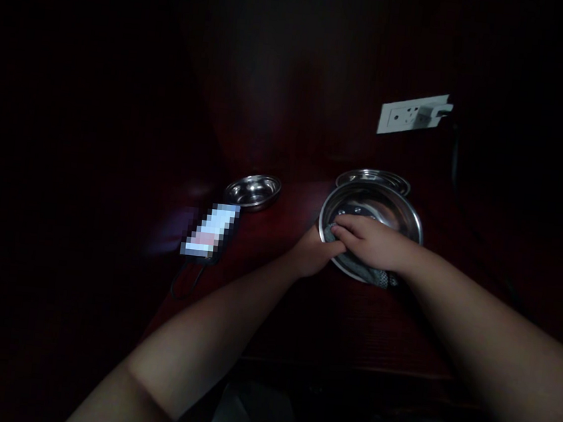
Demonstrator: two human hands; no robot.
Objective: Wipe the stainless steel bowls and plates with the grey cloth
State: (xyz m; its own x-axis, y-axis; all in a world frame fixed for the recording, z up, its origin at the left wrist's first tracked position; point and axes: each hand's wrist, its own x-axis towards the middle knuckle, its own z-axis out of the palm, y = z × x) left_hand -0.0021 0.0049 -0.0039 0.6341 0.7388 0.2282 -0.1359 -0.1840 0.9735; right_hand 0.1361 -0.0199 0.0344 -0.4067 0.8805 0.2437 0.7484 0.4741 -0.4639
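Observation:
A shiny metal bowl is tilted toward me on the dark red table. My left hand grips its near left rim, the thumb over the edge and the other fingers mostly hidden behind the bowl. Inside, my right hand presses a grey-green cloth against the wall, its fingers bent around the cloth close to my left thumb. Part of the cloth hangs over the near rim, showing a checked edge. Right behind the bowl is another round metal dish, partly covered by it.
A smaller metal bowl stands to the left, near a phone-like device with a bright blurred screen and a cord loop. A white wall socket holds a plug, its dark cable hanging at the right. Surroundings are very dark.

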